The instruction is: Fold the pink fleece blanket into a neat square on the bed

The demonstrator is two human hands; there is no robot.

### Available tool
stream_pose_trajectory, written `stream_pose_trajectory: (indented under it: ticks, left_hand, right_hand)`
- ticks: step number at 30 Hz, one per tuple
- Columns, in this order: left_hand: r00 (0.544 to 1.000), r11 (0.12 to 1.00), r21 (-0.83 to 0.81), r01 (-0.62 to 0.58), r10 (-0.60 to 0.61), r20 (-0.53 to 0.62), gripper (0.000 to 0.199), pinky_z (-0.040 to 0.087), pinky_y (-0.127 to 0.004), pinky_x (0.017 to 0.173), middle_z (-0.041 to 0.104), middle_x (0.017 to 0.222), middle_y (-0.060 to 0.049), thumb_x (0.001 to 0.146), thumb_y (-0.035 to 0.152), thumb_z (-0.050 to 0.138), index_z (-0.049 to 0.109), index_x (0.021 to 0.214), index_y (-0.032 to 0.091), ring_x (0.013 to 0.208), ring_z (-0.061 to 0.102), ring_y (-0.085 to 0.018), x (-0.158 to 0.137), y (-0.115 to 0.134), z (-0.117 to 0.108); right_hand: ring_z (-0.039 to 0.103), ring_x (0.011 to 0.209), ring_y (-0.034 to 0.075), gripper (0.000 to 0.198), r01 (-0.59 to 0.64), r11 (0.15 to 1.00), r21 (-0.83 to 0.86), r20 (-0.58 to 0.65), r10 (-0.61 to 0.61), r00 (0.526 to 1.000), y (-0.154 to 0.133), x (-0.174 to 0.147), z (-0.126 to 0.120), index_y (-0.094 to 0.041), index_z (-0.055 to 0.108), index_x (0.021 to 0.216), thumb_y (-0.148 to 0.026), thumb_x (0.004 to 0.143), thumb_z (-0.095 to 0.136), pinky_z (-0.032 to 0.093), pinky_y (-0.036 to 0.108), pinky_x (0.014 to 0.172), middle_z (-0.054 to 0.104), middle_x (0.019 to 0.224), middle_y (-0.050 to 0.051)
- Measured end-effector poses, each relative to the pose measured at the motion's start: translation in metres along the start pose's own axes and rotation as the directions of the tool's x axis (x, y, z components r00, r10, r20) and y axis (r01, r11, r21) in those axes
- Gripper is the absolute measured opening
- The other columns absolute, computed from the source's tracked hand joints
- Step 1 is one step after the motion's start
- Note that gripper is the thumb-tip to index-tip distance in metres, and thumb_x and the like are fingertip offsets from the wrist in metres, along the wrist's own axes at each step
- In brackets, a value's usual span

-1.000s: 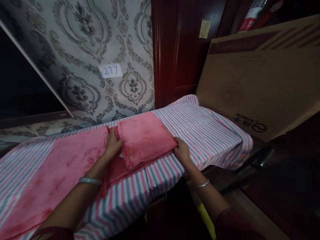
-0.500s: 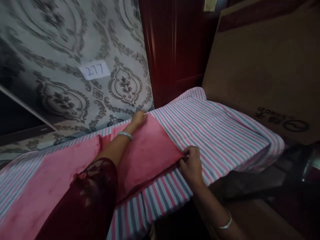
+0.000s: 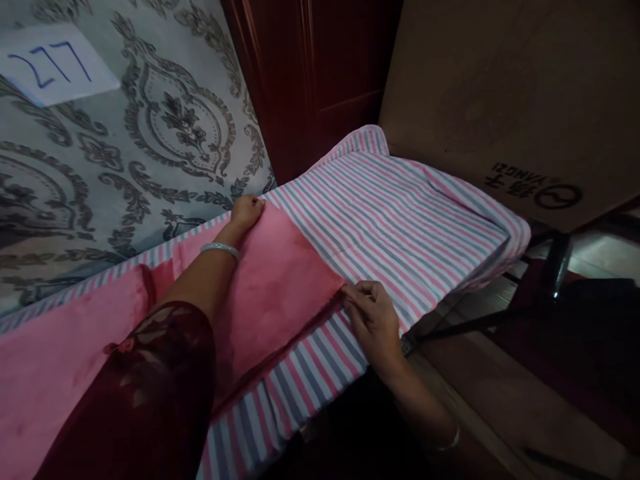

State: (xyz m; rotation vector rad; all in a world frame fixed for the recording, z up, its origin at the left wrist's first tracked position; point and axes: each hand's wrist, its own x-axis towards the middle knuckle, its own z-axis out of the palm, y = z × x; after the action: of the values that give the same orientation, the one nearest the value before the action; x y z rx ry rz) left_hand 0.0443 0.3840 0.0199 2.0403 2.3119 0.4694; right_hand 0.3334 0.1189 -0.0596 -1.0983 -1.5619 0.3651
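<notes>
A folded pink cloth [image 3: 275, 267] with a soft, plush look lies on a striped cover in pink, grey and white [image 3: 390, 207]. At its far corner, by the wall, my left hand [image 3: 247, 213] is closed on the edge, its fingertips mostly hidden. My right hand [image 3: 374, 320] pinches the near right corner between thumb and fingers. Another part of pink fabric [image 3: 65, 333] spreads flat to the left, partly covered by my left arm and its dark red sleeve. Each wrist wears a bangle.
Patterned wallpaper [image 3: 185, 127] with a paper marked 277 [image 3: 60, 63] rises behind the cover. A dark red door [image 3: 320, 67] and a large cardboard box [image 3: 480, 100] stand beyond it. Dark metal legs [image 3: 555, 267] show at the lower right.
The view has shifted right and closer to the wall paper. Both hands stay at the two corners of the pink cloth, which lies in nearly the same place on the cover.
</notes>
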Motion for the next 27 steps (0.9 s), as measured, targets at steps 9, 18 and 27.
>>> stream_pose_trajectory:
  ticks: [9, 18, 27]
  left_hand:
    - [0.997, 0.999, 0.047, -0.023, 0.019, 0.071, 0.038, 0.048, -0.031, 0.088, 0.074, 0.109, -0.017, 0.095, 0.036, 0.051, 0.077, 0.107, 0.012, 0.101, 0.066, -0.026, 0.014, -0.002, -0.001]
    - [0.999, 0.996, -0.08, 0.042, -0.042, -0.003, 0.039, 0.046, -0.031, 0.09, 0.073, 0.115, -0.015, 0.097, 0.035, 0.046, 0.074, 0.112, 0.012, 0.106, 0.064, -0.026, -0.003, -0.006, 0.016]
    - [0.996, 0.994, -0.091, 0.056, -0.063, -0.071, 0.04, 0.047, -0.035, 0.093, 0.074, 0.113, -0.013, 0.098, 0.041, 0.043, 0.073, 0.111, 0.017, 0.108, 0.064, -0.028, -0.01, -0.008, 0.023]
  right_hand:
    - [0.064, 0.089, 0.02, 0.028, -0.034, 0.999, -0.017, -0.015, 0.034, 0.999, -0.001, 0.002, 0.004, -0.025, 0.072, 0.118, -0.018, 0.097, 0.055, 0.057, 0.033, 0.076, 0.063, 0.098, 0.006]
    - [0.064, 0.088, 0.02, 0.024, -0.076, 0.997, -0.01, 0.003, 0.076, 0.997, 0.002, 0.002, 0.005, -0.024, 0.071, 0.114, -0.019, 0.096, 0.057, 0.057, 0.032, 0.076, 0.063, 0.096, 0.005]
    - [0.062, 0.082, 0.021, 0.024, -0.151, 0.984, -0.092, 0.024, 0.154, 0.988, -0.002, 0.015, 0.013, -0.022, 0.069, 0.11, -0.023, 0.089, 0.058, 0.054, 0.034, 0.072, 0.062, 0.092, 0.005]
